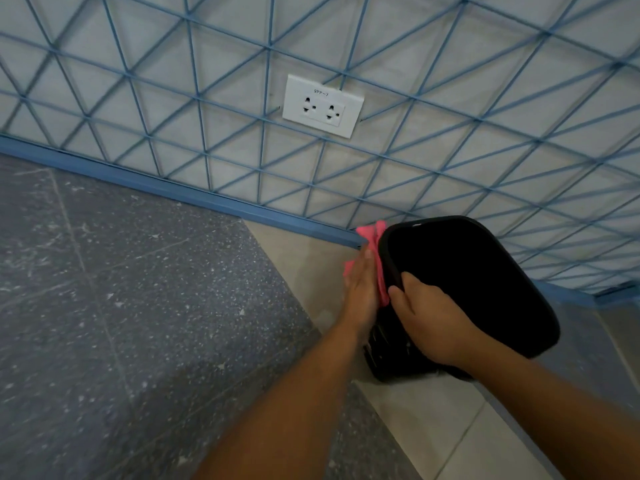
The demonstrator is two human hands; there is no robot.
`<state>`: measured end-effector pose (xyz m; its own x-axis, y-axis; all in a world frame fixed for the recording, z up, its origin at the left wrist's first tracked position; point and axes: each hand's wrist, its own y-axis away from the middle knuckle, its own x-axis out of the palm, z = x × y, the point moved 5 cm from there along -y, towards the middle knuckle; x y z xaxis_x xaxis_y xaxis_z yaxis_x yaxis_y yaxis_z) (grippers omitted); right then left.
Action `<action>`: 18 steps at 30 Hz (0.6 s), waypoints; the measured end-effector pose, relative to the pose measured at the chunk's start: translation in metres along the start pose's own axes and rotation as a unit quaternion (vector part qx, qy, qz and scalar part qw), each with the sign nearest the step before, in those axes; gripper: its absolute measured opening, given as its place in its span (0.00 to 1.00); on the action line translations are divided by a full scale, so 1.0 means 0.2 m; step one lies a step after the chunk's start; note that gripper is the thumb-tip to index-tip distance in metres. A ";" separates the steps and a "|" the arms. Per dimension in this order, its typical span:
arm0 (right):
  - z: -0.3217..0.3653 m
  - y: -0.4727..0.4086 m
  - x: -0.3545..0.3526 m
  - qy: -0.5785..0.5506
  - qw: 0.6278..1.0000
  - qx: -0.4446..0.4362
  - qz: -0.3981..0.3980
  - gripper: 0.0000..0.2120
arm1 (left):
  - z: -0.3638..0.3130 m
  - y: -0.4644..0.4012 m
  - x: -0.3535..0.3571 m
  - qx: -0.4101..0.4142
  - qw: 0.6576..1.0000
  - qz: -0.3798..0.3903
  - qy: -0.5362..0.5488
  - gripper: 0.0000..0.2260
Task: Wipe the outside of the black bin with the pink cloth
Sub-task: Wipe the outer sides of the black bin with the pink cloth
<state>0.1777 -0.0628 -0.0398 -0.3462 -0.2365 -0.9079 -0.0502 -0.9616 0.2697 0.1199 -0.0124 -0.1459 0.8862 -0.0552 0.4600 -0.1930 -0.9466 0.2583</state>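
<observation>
1. Pale wall panelling crossed by a blue diagonal lattice (194, 98) fills the upper half of the frame, with one white double wall socket (322, 105) at upper centre and a blue skirting strip (138, 181) running along its foot.
2. Below it lies a floor in two finishes: dark speckled stone (104, 306) at lower left and pale tiles (433, 420) at lower centre.
3. One black plastic bin with a rounded rim (485, 271) stands on the pale tiles at centre right, close to the wall; its dark opening faces the camera.
4. The right hand (433, 323) curls over the near rim, thumb outside and fingers reaching inside. This grip probably serves to steady the bin so it does not slide or turn under the wiping pressure.
5. The left hand (362, 289) lies flat with straight fingers, pressing one crumpled pink cloth (375, 247) against the bin's left outer wall. The flat palm likely spreads pressure across more of the cloth.
6. Pink fabric bunches above the fingertips and peeks out beside the palm, so only part of the cloth touches the bin.
7. Count: two hands, one bin, one cloth, one socket plate with two outlets.
</observation>
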 end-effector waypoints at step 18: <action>-0.06 0.05 -0.01 -0.090 0.995 -0.042 0.021 0.15 | 0.08 0.12 0.00 -0.005 0.993 -0.075 -0.094 0.31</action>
<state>0.1889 -0.0735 -0.0401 -0.5085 -0.2559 -0.8222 0.0444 -0.9613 0.2718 0.1219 -0.0392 -0.1527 0.9678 0.0266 0.2503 -0.0569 -0.9455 0.3205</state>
